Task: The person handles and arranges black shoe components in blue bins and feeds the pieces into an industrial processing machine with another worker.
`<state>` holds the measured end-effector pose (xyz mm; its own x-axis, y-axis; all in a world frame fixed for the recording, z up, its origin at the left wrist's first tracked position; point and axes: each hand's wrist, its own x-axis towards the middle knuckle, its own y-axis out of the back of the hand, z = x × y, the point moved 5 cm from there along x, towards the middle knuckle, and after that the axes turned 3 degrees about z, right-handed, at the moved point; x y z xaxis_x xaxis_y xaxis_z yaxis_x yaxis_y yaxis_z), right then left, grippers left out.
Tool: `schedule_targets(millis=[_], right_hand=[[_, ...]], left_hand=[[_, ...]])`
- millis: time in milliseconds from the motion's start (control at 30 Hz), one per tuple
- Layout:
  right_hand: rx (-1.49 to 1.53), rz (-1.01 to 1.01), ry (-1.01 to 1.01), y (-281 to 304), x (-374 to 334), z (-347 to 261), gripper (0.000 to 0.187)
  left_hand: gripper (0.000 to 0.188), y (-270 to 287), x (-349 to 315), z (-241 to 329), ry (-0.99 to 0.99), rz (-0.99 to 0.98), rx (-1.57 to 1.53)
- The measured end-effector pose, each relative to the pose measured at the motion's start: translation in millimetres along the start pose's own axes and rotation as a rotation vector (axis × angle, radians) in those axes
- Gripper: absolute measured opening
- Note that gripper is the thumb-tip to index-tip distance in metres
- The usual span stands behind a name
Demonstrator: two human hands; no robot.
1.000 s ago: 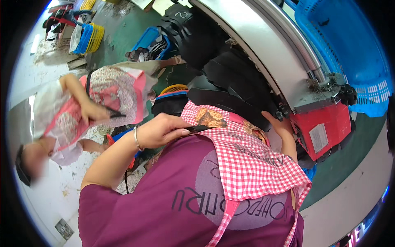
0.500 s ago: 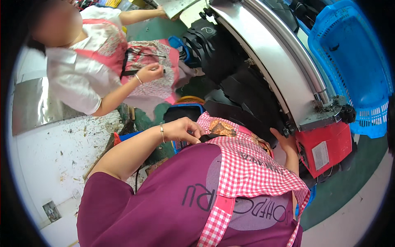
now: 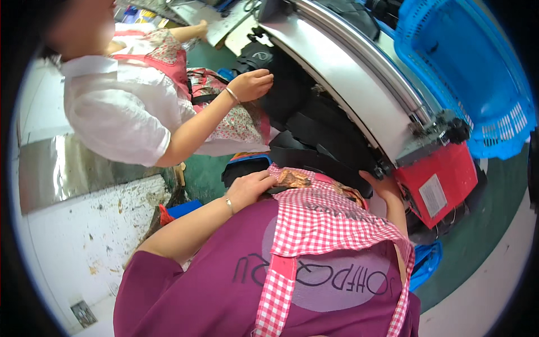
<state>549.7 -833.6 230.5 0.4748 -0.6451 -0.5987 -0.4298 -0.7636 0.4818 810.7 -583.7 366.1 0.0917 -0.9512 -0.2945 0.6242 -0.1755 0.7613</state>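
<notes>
Left hand (image 3: 251, 190) at the red-and-white checked cloth apron (image 3: 328, 216), right hand (image 3: 384, 186) just right of it, can't tell either grip

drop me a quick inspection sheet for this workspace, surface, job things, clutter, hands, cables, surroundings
surface: silver machine panel, shiny; dark bits gathered on its end bracket
job's things: red-and-white gingham apron worn over a purple shirt; black sheets overlapping beside the panel
clutter: large blue basket beyond the panel; brown specks on the white surface
left hand: at the apron's edge; grip unclear
right hand: fingers extended, beside the red housing; contact unclear
cables: possible thin wires below the red housing, too small to tell
surroundings: co-worker in white shirt at left; green floor
</notes>
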Motion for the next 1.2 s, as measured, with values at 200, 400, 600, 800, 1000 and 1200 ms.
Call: schedule_targets(millis=[200, 400, 600, 800, 1000, 1200], right_hand=[[-0.075, 0.06, 0.071, -2.2, 2.2, 5.3, 0.088], [0.037, 0.049, 0.118, -1.4, -3.2, -1.9, 0.087], [-0.046, 0.022, 0.133, 0.1, -3.2, -7.6, 0.083], [-0.007, 0.037, 0.119, -2.6, -2.6, -4.1, 0.083], [0.005, 0.037, 0.107, -2.1, -4.8, -5.9, 0.083], [0.008, 0.047, 0.083, -2.0, -2.7, -0.6, 0.083]], left_hand=[[0.02, 21.7, -24.5, -5.6, 0.204, -0.259, -0.533], [0.013, 27.7, -10.3, -17.7, 0.21, 0.124, -0.121], [0.016, 11.6, 2.3, -16.4, 0.044, 0.07, -0.133], [0.014, 8.2, -3.2, -16.8, 0.229, 0.063, -0.156], [0.022, 2.4, -4.1, -26.9, 0.422, -0.253, -0.564], [0.041, -17.7, -1.6, -44.8, 0.407, -0.642, -0.936]])
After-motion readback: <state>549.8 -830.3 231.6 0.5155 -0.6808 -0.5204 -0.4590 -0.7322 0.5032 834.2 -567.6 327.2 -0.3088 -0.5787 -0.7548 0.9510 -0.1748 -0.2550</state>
